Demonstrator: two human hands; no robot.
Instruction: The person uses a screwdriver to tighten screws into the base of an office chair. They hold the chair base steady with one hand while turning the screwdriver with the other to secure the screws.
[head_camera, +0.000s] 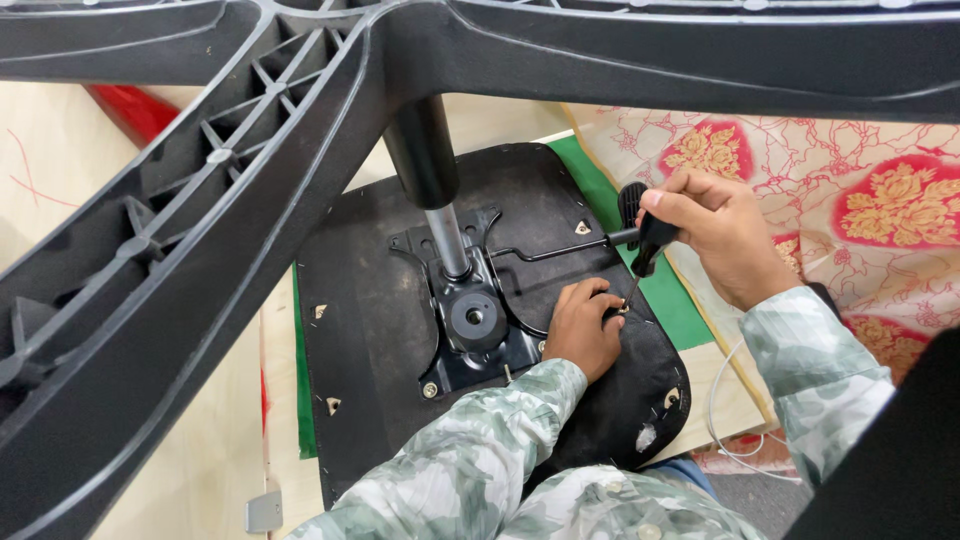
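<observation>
Below the big black star-shaped chair base (200, 190) that fills the top and left of the head view, an office chair seat (380, 330) lies upside down, its black underside facing up. Bolted to the middle of that underside is a black metal plate (470, 330), with the gas lift column (435, 180) rising from it up into the base and a thin lever (550, 250) running off to the right.

The right hand (720, 235) is closed around the black handle of a screwdriver (645, 240), held upright and tilted slightly, its thin shaft pointing down at a spot near the seat's right edge. The left hand (585, 325) rests on the underside just beside that spot, fingers curled at the tip of the shaft, seemingly steadying a small screw there; whether it pinches the screw itself cannot be told, since the fingers hide it. Both sleeves are a pale green patterned fabric.

The step in hand looks like driving a screw into the seat's underside at its right edge. The next move would call for keeping the tip seated in the screw head, pressing straight down and turning, with the left fingers clear once the thread bites.

Under the seat lies a green sheet (660, 290) on a pale wooden counter (215, 440). A red and gold floral cloth (860, 200) lies to the right, and a white cable (725, 420) curls near the lower right.
</observation>
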